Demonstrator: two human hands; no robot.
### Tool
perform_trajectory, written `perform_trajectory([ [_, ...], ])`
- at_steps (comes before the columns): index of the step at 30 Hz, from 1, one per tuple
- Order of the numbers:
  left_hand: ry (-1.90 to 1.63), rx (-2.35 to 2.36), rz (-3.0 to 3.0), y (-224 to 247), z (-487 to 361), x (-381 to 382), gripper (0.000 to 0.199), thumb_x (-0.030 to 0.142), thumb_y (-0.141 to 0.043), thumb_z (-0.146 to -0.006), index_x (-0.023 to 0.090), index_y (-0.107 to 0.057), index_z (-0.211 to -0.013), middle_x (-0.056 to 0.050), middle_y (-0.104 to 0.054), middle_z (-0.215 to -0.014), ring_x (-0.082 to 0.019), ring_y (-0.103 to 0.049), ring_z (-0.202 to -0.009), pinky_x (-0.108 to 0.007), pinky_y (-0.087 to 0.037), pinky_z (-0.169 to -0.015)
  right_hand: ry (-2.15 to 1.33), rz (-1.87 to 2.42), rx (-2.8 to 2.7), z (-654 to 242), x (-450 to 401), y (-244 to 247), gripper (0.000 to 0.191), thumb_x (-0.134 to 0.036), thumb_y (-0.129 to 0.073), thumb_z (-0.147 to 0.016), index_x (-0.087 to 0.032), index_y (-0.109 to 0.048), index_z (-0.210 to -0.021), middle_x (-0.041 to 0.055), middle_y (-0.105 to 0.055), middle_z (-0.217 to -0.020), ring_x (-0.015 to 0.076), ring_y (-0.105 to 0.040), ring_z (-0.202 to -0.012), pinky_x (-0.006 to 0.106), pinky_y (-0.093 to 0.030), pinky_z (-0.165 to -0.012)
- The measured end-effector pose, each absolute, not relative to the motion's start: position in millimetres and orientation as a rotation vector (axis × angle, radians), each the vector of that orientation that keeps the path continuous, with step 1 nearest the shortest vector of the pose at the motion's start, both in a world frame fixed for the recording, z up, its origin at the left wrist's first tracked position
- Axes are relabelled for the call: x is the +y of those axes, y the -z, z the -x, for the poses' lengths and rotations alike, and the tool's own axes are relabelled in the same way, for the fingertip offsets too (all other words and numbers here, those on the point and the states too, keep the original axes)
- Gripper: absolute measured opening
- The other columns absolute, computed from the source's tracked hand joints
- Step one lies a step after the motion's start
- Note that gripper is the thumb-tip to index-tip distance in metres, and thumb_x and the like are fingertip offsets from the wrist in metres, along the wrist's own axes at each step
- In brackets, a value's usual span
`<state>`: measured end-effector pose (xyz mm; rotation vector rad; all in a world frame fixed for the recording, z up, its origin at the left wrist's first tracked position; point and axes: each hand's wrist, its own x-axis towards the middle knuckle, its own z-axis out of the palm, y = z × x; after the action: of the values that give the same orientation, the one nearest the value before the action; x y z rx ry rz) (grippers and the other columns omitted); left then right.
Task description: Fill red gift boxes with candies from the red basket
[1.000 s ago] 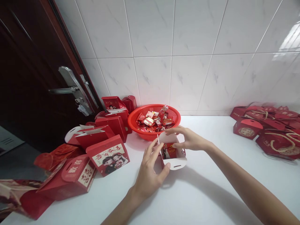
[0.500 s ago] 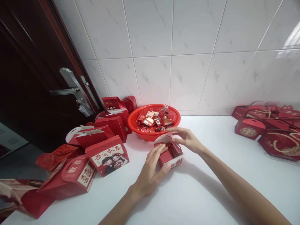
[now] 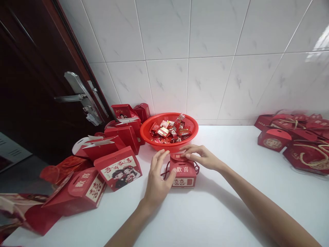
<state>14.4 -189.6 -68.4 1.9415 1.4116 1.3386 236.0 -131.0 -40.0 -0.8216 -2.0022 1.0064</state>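
A small red paper gift box (image 3: 183, 168) with gold characters stands on the white table in front of me, its top flaps folded over. Dark red cord (image 3: 197, 167) loops out at both sides. My left hand (image 3: 159, 178) is at the box's left side, fingers stretched out and apart, the thumb against the front corner. At the back of the top, my right hand (image 3: 199, 156) has bent fingers and thumb on the rear flap (image 3: 177, 156). The box's inside is hidden. Just behind it sits a red plastic basket (image 3: 194, 135) holding wrapped candies (image 3: 163, 131).
Several red gift boxes (image 3: 118, 168) line the left of the table (image 3: 218, 212). More red boxes (image 3: 274, 140), some with rope handles (image 3: 316, 159), are grouped at the right. A tiled wall (image 3: 167, 82) stands behind, a dark door (image 3: 33, 68) at the left.
The box's raised flaps have come down and its top is folded over; the cord loops now show at its sides. My left hand has moved from the box's opening to its left side.
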Motion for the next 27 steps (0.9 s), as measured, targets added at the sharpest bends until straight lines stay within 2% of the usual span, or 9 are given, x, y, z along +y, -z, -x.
perform_trajectory([
  [3, -1.213, 1.381, -1.923, 70.2, -13.5, -187.3, 0.038, 0.028, -0.057, -0.091, 0.024, -0.065, -0.128, -0.012, -0.049, -0.149, -0.029, -0.048, -0.140, -0.048, -0.046, -0.111, -1.027, 0.840, -2.030, -235.5, -132.7, 38.6, 0.042, -0.058, -0.062, -0.092, -0.021, -0.081, -0.100, 0.0132, -0.072, -0.123, 0.0290, -0.062, -0.123, 0.047, -0.048, -0.105],
  [5, -1.160, 1.375, -1.895, 71.4, -13.1, -185.6, 0.033, 0.027, -0.056, -0.092, 0.025, -0.070, -0.122, -0.012, -0.050, -0.149, -0.030, -0.050, -0.139, -0.048, -0.046, -0.112, -1.022, 0.851, -2.031, -235.4, -132.3, 38.2, 0.044, -0.059, -0.063, -0.091, -0.020, -0.080, -0.100, 0.0135, -0.073, -0.120, 0.0291, -0.063, -0.121, 0.046, -0.050, -0.103],
  [11, -1.125, 1.325, -1.827, 72.7, -10.0, -180.4, 0.033, 0.028, -0.057, -0.090, 0.025, -0.070, -0.121, -0.010, -0.059, -0.140, -0.027, -0.054, -0.135, -0.045, -0.043, -0.114, -1.012, 1.038, -1.982, -242.4, -130.5, 36.5, 0.049, -0.060, -0.060, -0.091, -0.016, -0.075, -0.107, 0.0128, -0.076, -0.109, 0.0248, -0.072, -0.095, 0.042, -0.058, -0.087],
  [17, -1.092, 1.323, -1.772, 73.3, -9.7, -179.5, 0.038, 0.035, -0.057, -0.092, 0.027, -0.069, -0.126, -0.008, -0.060, -0.130, -0.024, -0.062, -0.119, -0.039, -0.051, -0.103, -0.971, 1.171, -2.085, -254.1, -141.3, 41.0, 0.047, -0.059, -0.056, -0.093, -0.016, -0.071, -0.104, 0.0114, -0.074, -0.106, 0.0208, -0.069, -0.085, 0.040, -0.056, -0.083],
  [21, -1.088, 1.361, -1.768, 72.8, -9.0, -178.7, 0.040, 0.037, -0.060, -0.089, 0.026, -0.071, -0.126, -0.007, -0.063, -0.114, -0.022, -0.067, -0.103, -0.037, -0.055, -0.095, -1.273, 1.189, -1.853, -256.5, -151.3, 49.7, 0.053, -0.063, -0.063, -0.087, -0.014, -0.066, -0.110, 0.0076, -0.074, -0.087, 0.0197, -0.067, -0.077, 0.037, -0.053, -0.076],
  [24, -1.073, 1.343, -1.757, 70.3, -8.2, -177.9, 0.041, 0.038, -0.062, -0.088, 0.025, -0.072, -0.126, -0.007, -0.068, -0.111, -0.022, -0.068, -0.101, -0.037, -0.055, -0.092, -1.510, 1.084, -1.640, -260.0, -156.1, 51.7, 0.056, -0.054, -0.076, -0.080, -0.014, -0.062, -0.117, 0.0005, -0.069, -0.072, 0.0170, -0.064, -0.068, 0.036, -0.052, -0.073],
  [27, -1.097, 1.326, -1.733, 67.2, -8.2, -178.0, 0.042, 0.038, -0.064, -0.085, 0.023, -0.073, -0.123, -0.007, -0.072, -0.114, -0.023, -0.068, -0.102, -0.037, -0.055, -0.092, -1.577, 1.028, -1.479, -270.2, -158.4, 42.5, 0.058, -0.039, -0.086, -0.069, -0.016, -0.064, -0.117, -0.0045, -0.062, -0.065, 0.0146, -0.060, -0.064, 0.037, -0.052, -0.076],
])
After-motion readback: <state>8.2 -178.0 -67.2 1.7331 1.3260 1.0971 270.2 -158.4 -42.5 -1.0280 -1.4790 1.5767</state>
